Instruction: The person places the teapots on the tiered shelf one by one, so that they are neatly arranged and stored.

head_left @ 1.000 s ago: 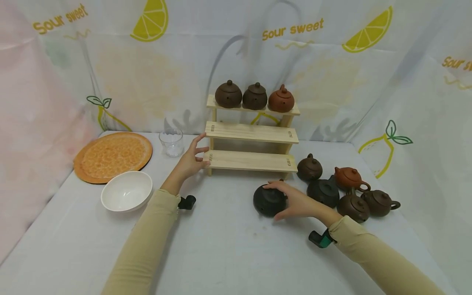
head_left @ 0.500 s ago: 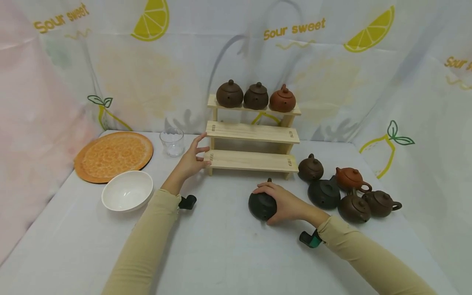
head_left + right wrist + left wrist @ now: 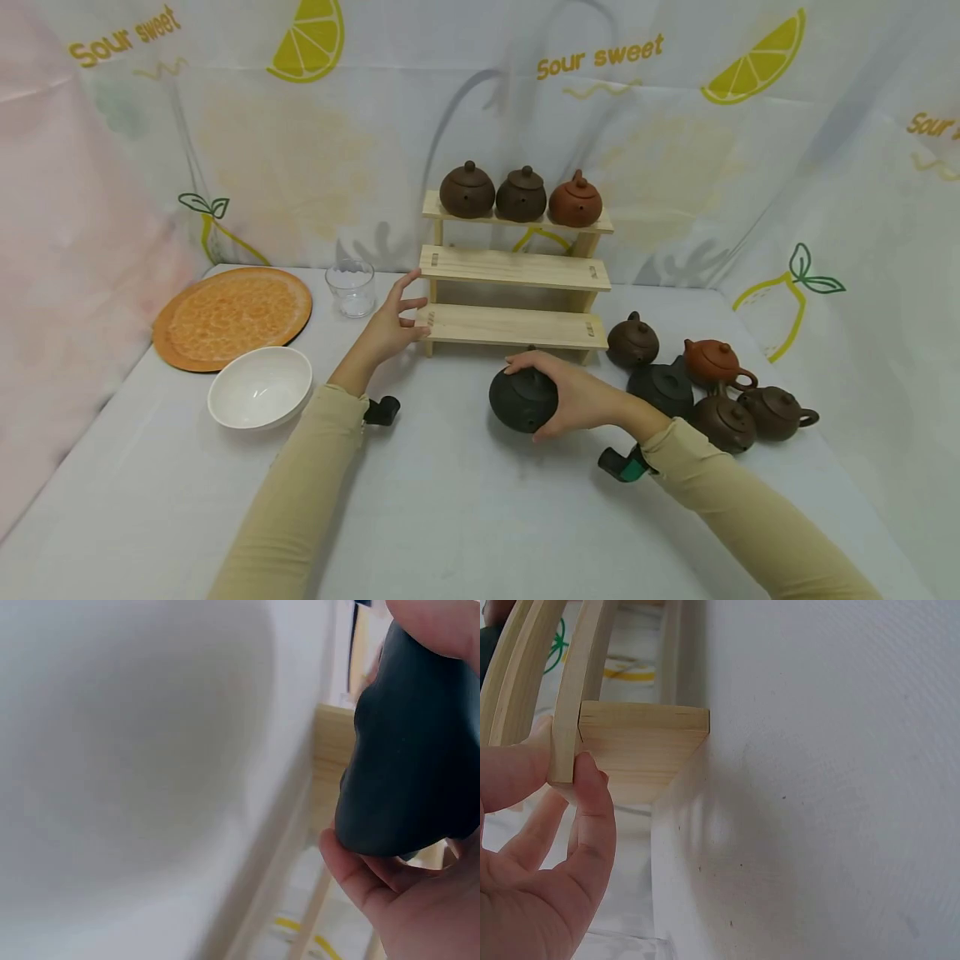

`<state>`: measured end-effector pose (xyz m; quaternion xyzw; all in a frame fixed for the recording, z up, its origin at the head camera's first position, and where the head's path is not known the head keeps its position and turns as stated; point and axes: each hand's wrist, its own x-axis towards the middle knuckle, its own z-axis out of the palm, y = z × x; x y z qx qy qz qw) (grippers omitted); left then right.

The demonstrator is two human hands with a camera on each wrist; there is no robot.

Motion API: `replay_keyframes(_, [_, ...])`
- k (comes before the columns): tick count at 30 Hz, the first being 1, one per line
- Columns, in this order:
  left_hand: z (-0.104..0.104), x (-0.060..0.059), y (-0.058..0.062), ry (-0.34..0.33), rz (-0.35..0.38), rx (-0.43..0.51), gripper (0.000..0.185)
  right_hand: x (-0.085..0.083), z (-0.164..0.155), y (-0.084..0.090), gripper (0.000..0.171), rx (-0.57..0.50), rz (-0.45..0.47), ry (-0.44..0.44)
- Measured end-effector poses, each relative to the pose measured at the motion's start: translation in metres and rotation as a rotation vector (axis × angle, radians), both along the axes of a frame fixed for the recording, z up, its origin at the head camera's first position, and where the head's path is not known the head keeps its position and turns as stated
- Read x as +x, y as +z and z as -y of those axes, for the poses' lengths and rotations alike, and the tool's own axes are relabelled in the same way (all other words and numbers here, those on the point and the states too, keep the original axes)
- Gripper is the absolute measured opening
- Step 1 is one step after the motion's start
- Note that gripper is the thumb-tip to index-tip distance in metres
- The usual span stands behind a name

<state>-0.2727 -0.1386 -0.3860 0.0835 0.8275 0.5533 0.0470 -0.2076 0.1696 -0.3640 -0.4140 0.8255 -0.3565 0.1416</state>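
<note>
Right hand: your right hand [image 3: 577, 400] grasps the dark teapot [image 3: 522, 400]; fingers curl over its top, thumb under its near side.
Dark teapot: held tilted in your right palm, just in front of the lowest step of the wooden rack [image 3: 514, 287]. The head view does not show whether it touches the table [image 3: 465, 517]. The right wrist view shows its dark body [image 3: 412, 765] against your thumb, with the rack's pale wood just behind.
Left hand: your left hand [image 3: 390, 329] pinches the left end of the rack's lowest step, thumb and fingers around the board edge [image 3: 568, 735].
Rack: 3 steps. 3 teapots [image 3: 521, 195] stand on the top step, 2 brown, 1 reddish.
Right of right hand: 5 teapots [image 3: 693, 387] cluster on the table, close beside your wrist.
Left of left hand: glass cup [image 3: 349, 288] near your fingers; white bowl [image 3: 259, 387] beside your forearm; orange plate [image 3: 232, 317] beyond the bowl.
</note>
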Motion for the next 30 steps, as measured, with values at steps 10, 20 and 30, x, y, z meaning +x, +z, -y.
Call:
replay_keyframes(10, [0.001,0.001,-0.001,0.001,0.011,0.013,0.093,-0.018,0.012,0.018,0.084,-0.034,-0.055,0.007])
replay_keyframes(20, [0.0,0.0,-0.001,-0.004,-0.005,0.03,0.093,-0.044,0.025,0.036,0.084,-0.018,-0.09,0.028])
replay_keyframes(30, [0.0,-0.001,-0.001,-0.003,-0.009,0.032,0.094,-0.072,0.045,0.048,0.085,-0.007,-0.151,0.036])
